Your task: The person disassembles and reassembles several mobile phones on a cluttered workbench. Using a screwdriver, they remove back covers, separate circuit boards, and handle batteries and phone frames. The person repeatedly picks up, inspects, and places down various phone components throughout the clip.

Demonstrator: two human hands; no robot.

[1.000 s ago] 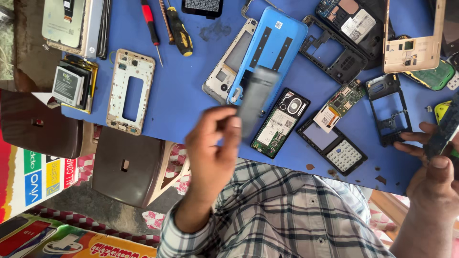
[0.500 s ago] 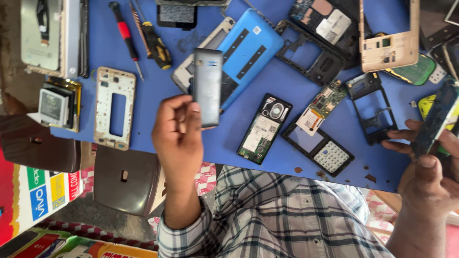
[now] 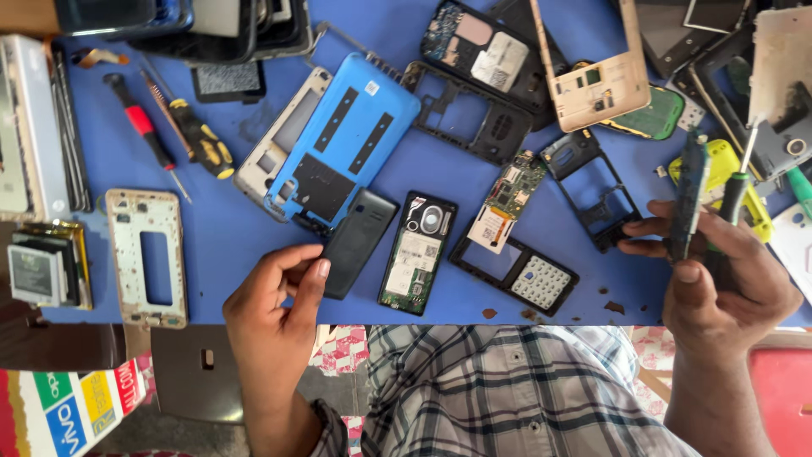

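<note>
My left hand (image 3: 275,309) is at the table's near edge, its thumb and forefinger pinching the lower end of a dark grey phone back cover (image 3: 357,241). The cover lies flat on the blue table top (image 3: 228,245), between a blue phone back panel (image 3: 342,140) and a small black phone body (image 3: 419,254). My right hand (image 3: 727,279) grips a thin dark phone part (image 3: 687,195) held on edge, together with a green-handled screwdriver (image 3: 734,199) whose shaft points away from me.
Many phone parts lie about: a keypad frame (image 3: 524,275), a circuit board (image 3: 512,190), a black frame (image 3: 592,190), a gold frame (image 3: 592,72), a silver frame (image 3: 145,258). Two screwdrivers (image 3: 182,135) rest at the left. A battery (image 3: 38,275) sits at the left edge.
My left hand held the dark cover up in the air earlier; it has come down and the cover now lies on the table. My right hand has stayed put.
</note>
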